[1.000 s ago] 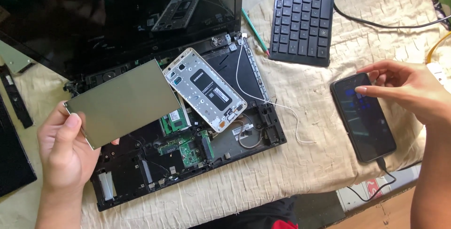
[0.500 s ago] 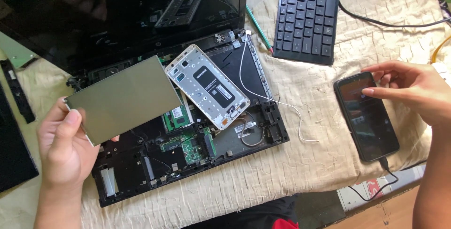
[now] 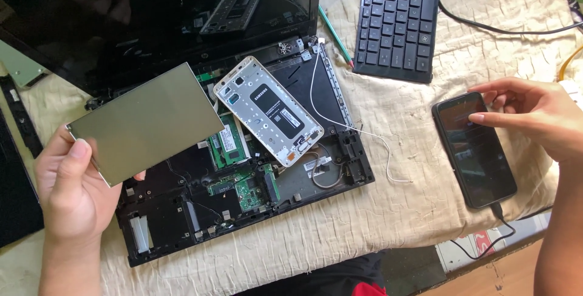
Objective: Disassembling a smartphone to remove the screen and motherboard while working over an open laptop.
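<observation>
My left hand (image 3: 70, 190) grips the near left corner of a flat grey metal panel (image 3: 149, 120) and holds it tilted over an opened laptop base (image 3: 243, 193) with bare circuit boards. A white phone frame (image 3: 268, 111) lies face down on the laptop's middle. My right hand (image 3: 534, 117) hovers over a black smartphone (image 3: 475, 148) lying on the cloth at the right, one fingertip touching its dark screen. A cable runs from the phone's near end.
The laptop's dark screen (image 3: 152, 10) stands open at the back. A black keyboard (image 3: 398, 20) lies at the back right, a green pencil (image 3: 334, 44) beside it. A thin white wire (image 3: 358, 129) trails off the laptop. A cream cloth (image 3: 401, 211) covers the table; black parts lie at the left edge.
My left hand has lifted the grey panel slightly up and left. My right hand's finger has shifted a little on the smartphone screen.
</observation>
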